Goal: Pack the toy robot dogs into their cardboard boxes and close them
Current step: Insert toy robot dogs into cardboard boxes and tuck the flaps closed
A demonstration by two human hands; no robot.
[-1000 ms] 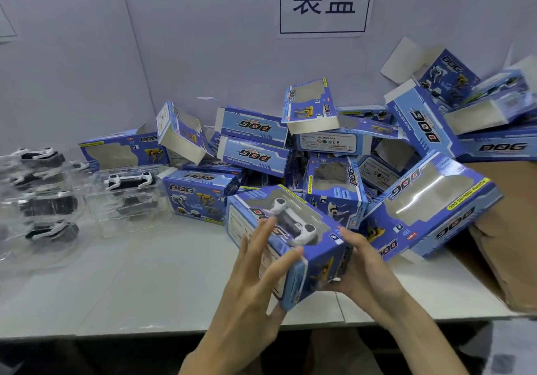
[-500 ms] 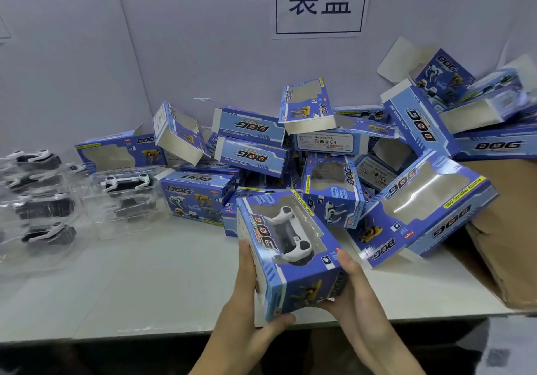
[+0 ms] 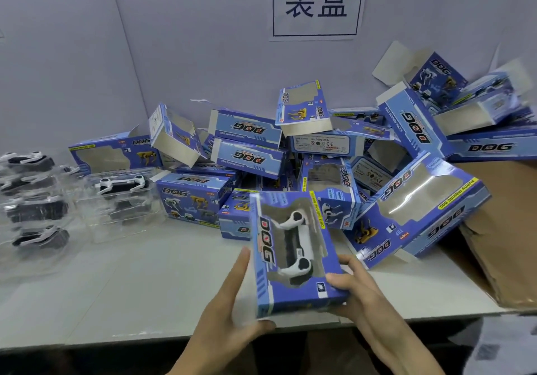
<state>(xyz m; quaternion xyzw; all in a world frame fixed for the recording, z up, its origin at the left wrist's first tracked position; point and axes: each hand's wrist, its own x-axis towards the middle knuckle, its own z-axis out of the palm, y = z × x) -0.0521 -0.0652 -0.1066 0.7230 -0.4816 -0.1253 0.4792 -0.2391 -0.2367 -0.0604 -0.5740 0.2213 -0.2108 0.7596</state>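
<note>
A pale grey table (image 3: 116, 287) is seen running from left to right, backed by a plain grey-white wall (image 3: 189, 40). A white sign (image 3: 316, 3) with two dark printed characters inside a thin frame is fixed to the wall, far and a little right of centre. At the right end of the table a brown carton (image 3: 505, 229) is laid, and its near corner is carried past the table's near edge.

The far and right parts of the table are covered by a heap of blue boxes (image 3: 250, 158), tumbled at all angles. Several are seen with end flaps open and nothing behind their windows. One windowed box (image 3: 421, 209) is tilted just beside the brown carton. At the left, clear plastic shells (image 3: 122, 220) are gathered, and black-and-white dogs (image 3: 120, 184) are held in them; the leftmost ones are blurred.

Near the centre, over the near part of the table, a held box (image 3: 266, 249) is raised with its window turned toward the camera. A toy robot dog (image 3: 293, 244), white and black, is seen through the window, laid lengthwise inside. The box is grasped by the left hand (image 3: 229, 310), with the fingers laid along its left side and the thumb hooked under its near end. The right near corner is clasped by the right hand (image 3: 366, 299), with the thumb pressed on the front face. Whether the far end is closed cannot be told.
</note>
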